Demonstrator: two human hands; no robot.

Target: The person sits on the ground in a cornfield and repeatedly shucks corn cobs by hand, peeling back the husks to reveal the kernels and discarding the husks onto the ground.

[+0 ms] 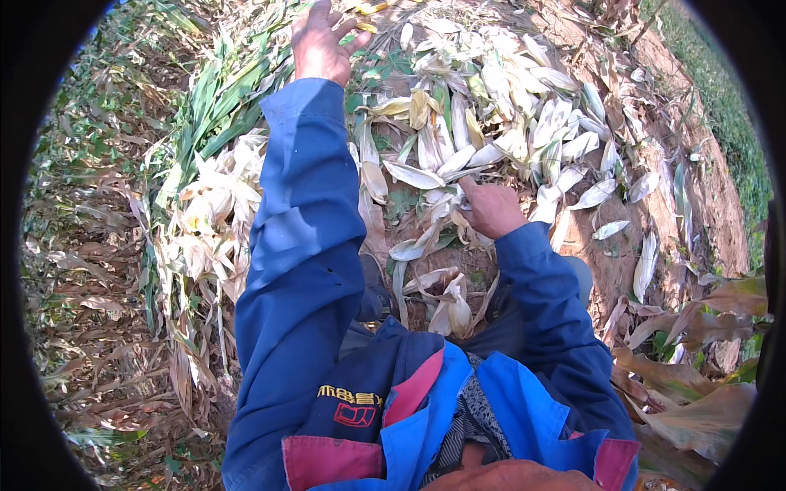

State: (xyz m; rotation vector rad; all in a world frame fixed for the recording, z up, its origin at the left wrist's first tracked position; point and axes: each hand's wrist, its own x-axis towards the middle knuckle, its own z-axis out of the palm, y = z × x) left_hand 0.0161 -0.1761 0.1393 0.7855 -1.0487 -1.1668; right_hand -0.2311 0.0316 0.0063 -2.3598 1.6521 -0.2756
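Stretched far forward at the top of the view, my left hand has its fingers apart and nothing in it. Just beyond it lie yellow corn cobs, partly cut off by the picture's rim. My right hand is closer to my body, low over the husk litter. Its fingers close on a pale dry corn husk; the palm side is hidden. Loose husks spread on the ground ahead of it. More husks lie between my feet.
A heap of corn in pale husks lies left of my left arm, beside green corn leaves. Dry stalks and leaves cover the left ground. Bare soil shows at right. Large drying corn leaves reach in at lower right.
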